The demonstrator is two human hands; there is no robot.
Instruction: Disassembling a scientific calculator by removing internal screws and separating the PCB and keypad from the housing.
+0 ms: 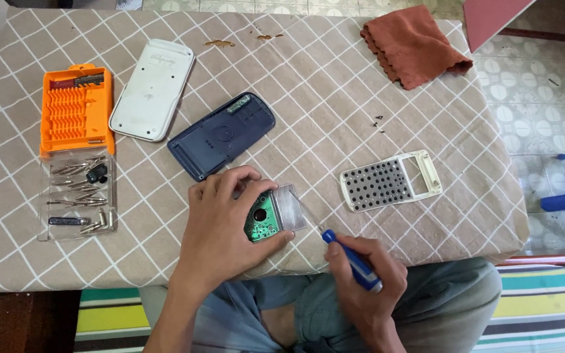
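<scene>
Bit case (pixel 76 111) left, keypad frame (pixel 390 182) right, cloth (pixel 413 46) behind.

An orange plastic screwdriver-bit holder (pixel 76 108) lies at the left of the frame, its clear lid (pixel 78 195) below it — loose metal bits scattered inside. Right of it rest a white rounded plastic cover (pixel 153 89) and a dark blue back shell (pixel 222 135). A cream keypad frame with rows of holes (pixel 391 181) sits right of centre. A rust-coloured folded cloth (pixel 414 44) occupies the upper right — all on a beige checked tablecloth (pixel 335 85).

Bright, even daylight, soft shadows, sharp focus, slight edge distortion
</scene>
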